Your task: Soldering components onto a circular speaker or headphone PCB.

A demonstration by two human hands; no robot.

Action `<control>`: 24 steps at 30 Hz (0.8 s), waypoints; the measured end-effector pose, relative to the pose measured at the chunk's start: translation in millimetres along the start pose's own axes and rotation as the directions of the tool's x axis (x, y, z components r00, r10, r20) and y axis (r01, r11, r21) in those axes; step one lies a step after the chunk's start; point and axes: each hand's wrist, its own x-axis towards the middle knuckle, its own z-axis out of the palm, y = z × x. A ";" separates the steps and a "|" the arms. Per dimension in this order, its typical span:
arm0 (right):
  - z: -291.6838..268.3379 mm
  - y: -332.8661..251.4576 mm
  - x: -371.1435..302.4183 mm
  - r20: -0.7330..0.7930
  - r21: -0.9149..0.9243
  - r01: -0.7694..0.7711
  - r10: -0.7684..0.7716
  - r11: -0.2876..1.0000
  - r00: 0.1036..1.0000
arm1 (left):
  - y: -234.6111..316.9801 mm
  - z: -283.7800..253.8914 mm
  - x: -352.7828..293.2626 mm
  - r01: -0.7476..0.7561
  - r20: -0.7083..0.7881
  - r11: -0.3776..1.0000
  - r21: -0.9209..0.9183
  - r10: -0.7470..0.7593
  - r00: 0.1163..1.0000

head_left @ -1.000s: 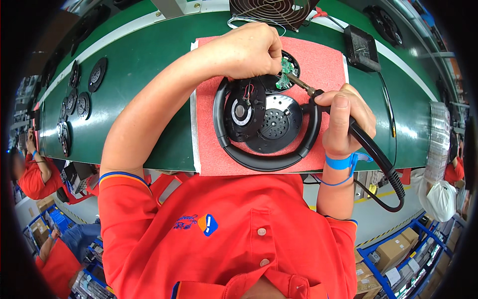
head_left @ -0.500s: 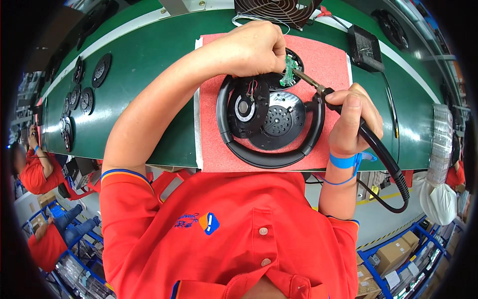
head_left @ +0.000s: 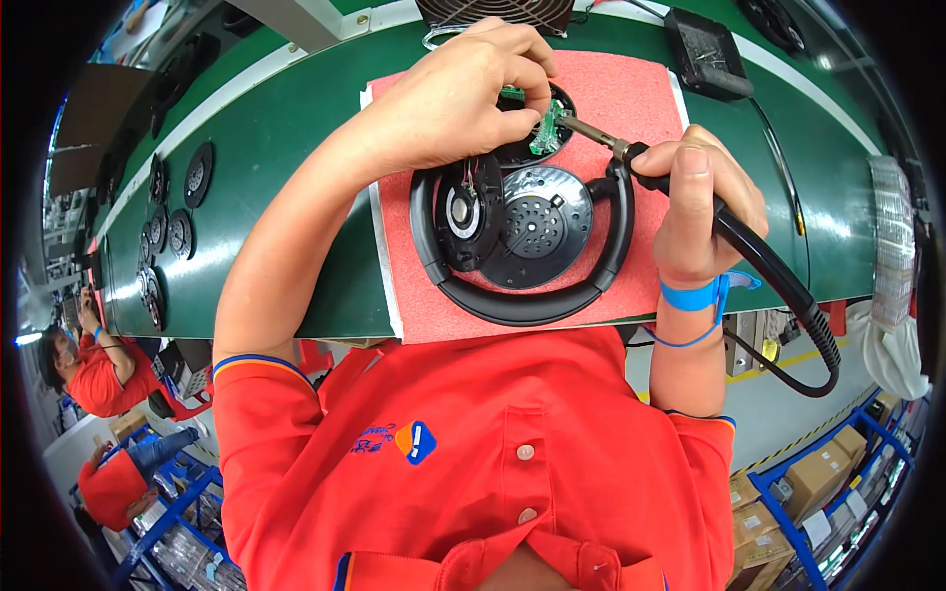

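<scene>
My right hand (head_left: 711, 202) grips a black soldering iron (head_left: 655, 177) like a pen, its metal tip at the green circuit board (head_left: 549, 130) in the far ear cup. Over that cup's left side my left hand (head_left: 483, 94) is closed, thumb and fingers bent together beside the board. Whatever it pinches is hidden. Below lies a pair of black headphones with a curved headband (head_left: 522, 309). Inside the band sit a round speaker part (head_left: 467, 212) with thin wires and a dark disc (head_left: 562, 246) with a perforated centre.
A pink foam mat (head_left: 645, 266) lies under the work on the green bench (head_left: 325, 108). Several round black parts (head_left: 180, 234) lie at the left. Farther back stand a fan grille (head_left: 493, 12) and a black tray (head_left: 705, 54). Another person in red (head_left: 103, 374) is at far left.
My left hand's fingers have shifted from a tight fist to a looser, more extended pinch at the board. The iron's tip stays at the board. The whole view has shifted slightly.
</scene>
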 end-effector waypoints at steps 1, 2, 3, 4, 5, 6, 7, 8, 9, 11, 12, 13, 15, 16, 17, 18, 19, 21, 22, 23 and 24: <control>0.3 -0.2 0.3 0.006 0.004 0.004 -0.005 1.000 1.000 | 6.3 -4.1 1.5 -0.006 0.012 1.000 0.024 0.006 1.000; 0.5 -0.3 0.7 0.004 0.006 0.002 -0.002 1.000 1.000 | 9.7 -6.1 2.4 -0.012 0.025 0.999 0.047 0.011 1.000; 0.8 -0.4 1.1 0.017 0.012 0.016 -0.016 1.000 1.000 | 2.7 -3.2 3.9 -0.011 0.028 0.999 0.048 0.010 1.000; 1.7 -0.1 1.1 0.029 0.019 0.032 -0.033 0.999 0.999 | -3.9 -1.7 8.3 -0.280 -0.081 0.951 0.129 0.291 0.953; 2.6 0.5 0.8 0.027 0.023 0.033 -0.033 0.999 0.999 | -8.2 -0.6 9.9 -0.513 -0.160 0.826 0.234 0.553 0.818; 3.5 1.1 0.5 0.039 0.029 0.051 -0.053 0.998 0.998 | -10.8 -0.1 5.9 -0.512 -0.156 0.826 0.237 0.552 0.819; 1.1 3.3 -0.8 0.045 0.024 0.061 -0.063 0.998 0.997 | 2.1 -4.9 10.4 -0.289 -0.031 0.952 0.097 0.293 0.956; 1.8 2.9 0.0 0.046 0.020 0.060 -0.061 0.998 0.997 | 10.0 -10.5 11.1 -0.016 0.123 1.000 0.000 0.016 0.992; 2.6 2.3 0.8 0.060 0.016 0.061 -0.061 0.998 0.996 | 11.6 -12.6 11.7 -0.019 0.122 1.000 -0.004 0.019 0.992; 3.1 3.4 1.4 0.068 0.018 0.062 -0.063 0.998 0.996 | 15.0 -15.0 13.0 0.023 0.163 1.000 0.009 -0.024 0.986; 4.0 6.0 2.4 0.050 0.028 0.075 -0.076 0.997 0.996 | 14.5 -12.9 12.3 0.021 0.164 1.000 0.010 -0.023 0.986; 4.6 7.3 3.2 0.032 0.038 0.088 -0.089 0.995 0.996 | 14.0 -10.0 10.7 0.008 0.144 0.997 0.072 -0.018 0.989; 5.1 7.9 3.0 0.031 0.035 0.088 -0.089 0.995 0.995 | 14.3 -7.7 9.8 -0.005 0.124 0.991 0.133 -0.011 0.992; 5.5 7.7 3.0 0.033 0.035 0.090 -0.091 0.995 0.995 | 15.8 -8.0 9.2 0.008 0.120 0.990 0.138 -0.025 0.992; 5.6 6.5 2.4 0.032 0.036 0.091 -0.092 0.995 0.995 | 16.9 -8.3 8.7 0.022 0.116 0.990 0.142 -0.038 0.993; 5.5 4.5 1.0 0.054 0.031 0.085 -0.086 0.996 0.995 | 14.6 -7.2 7.4 0.022 0.116 0.989 0.143 -0.039 0.993; 4.9 3.3 0.5 0.075 0.023 0.080 -0.081 0.997 0.994 | 10.1 -5.4 6.9 0.009 0.112 0.990 0.140 -0.025 0.993; 4.2 2.6 -1.1 0.080 0.015 0.080 -0.081 0.997 0.994 | 4.9 -1.2 5.2 -0.005 0.108 0.991 0.135 -0.010 0.994; 4.0 2.3 -1.0 0.082 0.011 0.081 -0.081 0.997 0.993 | 4.9 -0.9 5.5 0.001 0.105 0.992 0.128 -0.015 0.994; 4.1 2.2 -1.6 0.084 0.011 0.082 -0.082 0.997 0.993 | 5.2 -0.3 5.4 0.007 0.102 0.993 0.119 -0.020 0.995; 4.6 2.6 -2.7 0.081 0.016 0.082 -0.083 0.997 0.993 | 5.6 0.8 4.8 0.009 0.101 0.993 0.118 -0.021 0.995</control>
